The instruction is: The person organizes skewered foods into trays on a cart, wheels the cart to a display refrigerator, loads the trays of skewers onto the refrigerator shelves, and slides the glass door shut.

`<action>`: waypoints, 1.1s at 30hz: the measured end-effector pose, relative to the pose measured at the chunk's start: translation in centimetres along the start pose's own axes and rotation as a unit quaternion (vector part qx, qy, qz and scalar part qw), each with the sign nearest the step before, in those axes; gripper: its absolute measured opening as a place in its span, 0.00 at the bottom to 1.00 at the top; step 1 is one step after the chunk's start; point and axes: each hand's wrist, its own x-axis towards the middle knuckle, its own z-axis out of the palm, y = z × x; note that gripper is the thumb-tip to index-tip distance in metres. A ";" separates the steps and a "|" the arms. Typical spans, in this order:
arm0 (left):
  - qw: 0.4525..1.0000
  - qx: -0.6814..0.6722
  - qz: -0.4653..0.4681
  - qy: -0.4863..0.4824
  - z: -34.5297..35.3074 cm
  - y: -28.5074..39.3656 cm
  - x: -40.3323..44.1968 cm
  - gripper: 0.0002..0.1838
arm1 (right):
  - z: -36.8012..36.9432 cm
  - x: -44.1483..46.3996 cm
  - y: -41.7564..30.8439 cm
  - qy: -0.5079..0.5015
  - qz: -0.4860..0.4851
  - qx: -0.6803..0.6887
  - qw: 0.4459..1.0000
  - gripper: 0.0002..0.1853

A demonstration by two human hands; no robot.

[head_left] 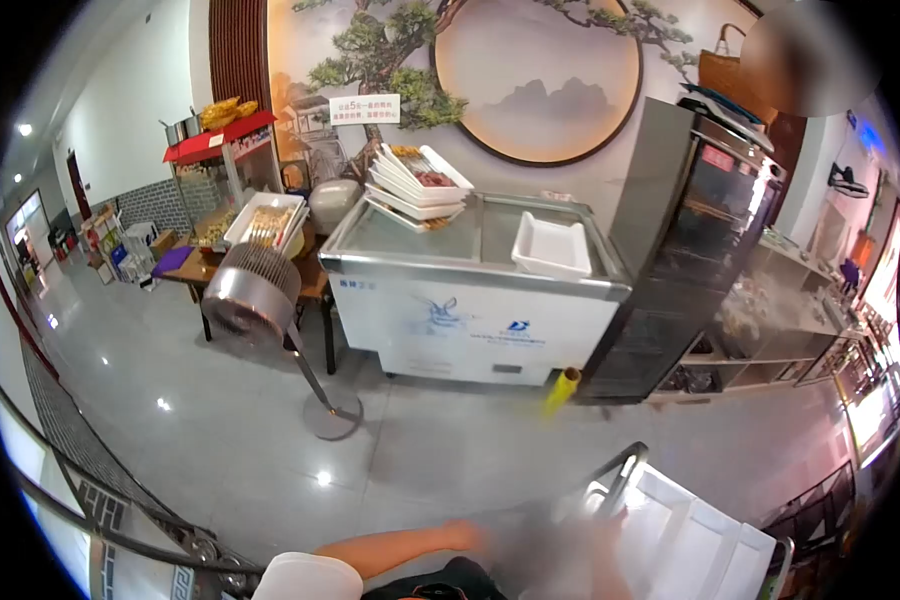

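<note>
At the bottom of the head view my left forearm reaches inward, and my left hand (462, 536) ends in a blurred patch that hides its fingers. My right hand (608, 535) is also smeared, close to the near end of a metal rail (625, 468). Whether it grips the rail cannot be made out. Beside it, at the lower right, are white rectangular trays (675, 535) on what looks like a cart.
A chest freezer (470, 330) ahead carries stacked trays of skewers (417, 187) and a white tray (552, 247). A standing fan (255, 290) is at left, by a red-topped popcorn machine (220, 160). A dark glass-door cabinet (690, 240) and a yellow object (564, 388) are rightward.
</note>
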 end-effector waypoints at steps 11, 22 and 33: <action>0.896 0.036 -0.027 0.442 -38.9 -19.4 -2.2 0.15 | 8.2 10.1 -14.2 -0.012 0.007 -0.143 0.990 0.34; 0.734 -0.101 -0.074 0.668 -63.9 -40.0 -1.0 0.11 | 32.7 19.6 -39.9 -0.036 -0.501 -0.086 0.861 0.27; 0.319 -0.013 -0.439 0.840 -76.0 -71.7 -19.9 0.26 | 58.8 8.9 -82.6 -0.602 -0.398 0.012 0.692 0.14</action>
